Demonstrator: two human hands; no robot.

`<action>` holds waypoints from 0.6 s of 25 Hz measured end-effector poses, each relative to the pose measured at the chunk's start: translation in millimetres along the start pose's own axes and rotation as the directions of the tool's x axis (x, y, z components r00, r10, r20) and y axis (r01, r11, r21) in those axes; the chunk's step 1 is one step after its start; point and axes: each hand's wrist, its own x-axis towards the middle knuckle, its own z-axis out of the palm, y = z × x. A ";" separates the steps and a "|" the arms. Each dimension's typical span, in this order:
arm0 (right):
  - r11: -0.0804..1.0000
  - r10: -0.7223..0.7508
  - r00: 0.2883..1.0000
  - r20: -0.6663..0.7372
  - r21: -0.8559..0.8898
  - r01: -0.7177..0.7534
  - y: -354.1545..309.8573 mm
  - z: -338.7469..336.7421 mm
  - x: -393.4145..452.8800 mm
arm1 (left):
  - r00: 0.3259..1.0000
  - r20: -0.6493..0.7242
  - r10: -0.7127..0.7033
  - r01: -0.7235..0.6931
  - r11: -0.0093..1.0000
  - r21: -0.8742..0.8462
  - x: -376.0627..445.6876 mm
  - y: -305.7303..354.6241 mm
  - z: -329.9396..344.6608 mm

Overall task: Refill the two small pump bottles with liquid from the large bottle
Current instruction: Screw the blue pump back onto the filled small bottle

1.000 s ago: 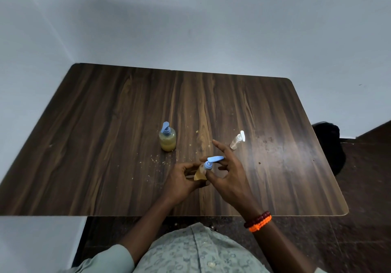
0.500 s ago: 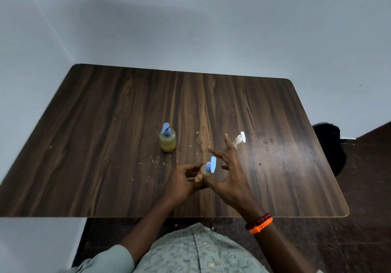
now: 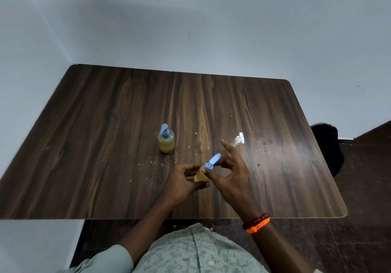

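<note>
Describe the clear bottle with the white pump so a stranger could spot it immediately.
Start at the dark wooden table and look right of its middle, just beyond the raised fingertips of the right hand. The clear bottle lies there, apart from the others. Unlike the amber-filled bottle with a blue pump standing to its left, it looks empty and has a white pump.
</note>
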 end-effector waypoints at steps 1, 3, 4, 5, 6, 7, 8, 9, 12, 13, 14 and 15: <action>0.999 0.024 1.000 -0.018 0.023 -0.023 -2.1 2.1 0.5 | 1.000 0.004 0.013 -0.013 1.000 0.009 -1.0 2.1 1.1; 0.997 0.047 0.999 0.012 0.054 -0.048 -5.1 3.5 0.1 | 0.999 0.023 0.028 -0.028 1.000 0.003 -2.2 7.1 2.6; 0.998 0.034 0.999 0.039 0.058 -0.036 -4.5 2.2 -0.9 | 0.999 0.026 0.029 -0.029 1.000 -0.007 -1.5 7.2 2.4; 0.998 0.019 0.998 0.058 0.060 -0.023 -2.4 0.5 -2.4 | 0.999 0.023 0.023 -0.023 1.000 -0.014 -1.1 6.6 1.7; 0.998 0.013 0.998 0.067 0.056 -0.017 -1.3 -0.6 -3.5 | 1.000 0.014 0.017 -0.017 1.000 -0.018 -1.4 5.9 0.7; 0.999 0.015 0.999 0.051 0.048 -0.017 -0.3 -1.3 -3.2 | 1.000 0.006 0.013 -0.013 1.000 -0.026 -1.9 6.4 -0.2; 0.999 0.018 1.000 0.020 0.035 -0.019 -0.5 -1.0 -2.6 | 1.000 0.007 0.014 -0.013 1.000 -0.025 -2.3 6.3 0.1; 1.000 0.017 1.000 -0.013 0.019 -0.017 -1.3 -0.4 -2.1 | 1.000 0.010 0.015 -0.015 1.000 -0.016 -2.8 6.8 1.6; 1.000 0.027 0.999 -0.018 0.004 -0.027 -4.1 -0.9 -0.2 | 0.999 0.039 0.032 -0.033 0.999 0.019 -5.8 9.9 5.4; 0.999 0.036 0.999 0.004 -0.011 -0.036 -4.7 -3.6 0.8 | 0.999 0.041 0.032 -0.033 0.999 0.018 -5.5 10.6 5.3; 0.999 0.041 0.998 0.041 -0.021 -0.040 -5.4 -6.4 1.7 | 0.999 0.034 0.027 -0.027 1.000 0.011 -5.1 9.5 4.0; 0.999 0.046 0.996 0.081 -0.021 -0.044 -5.0 -8.4 2.3 | 1.000 0.026 0.017 -0.017 1.000 -0.006 -4.9 8.3 2.1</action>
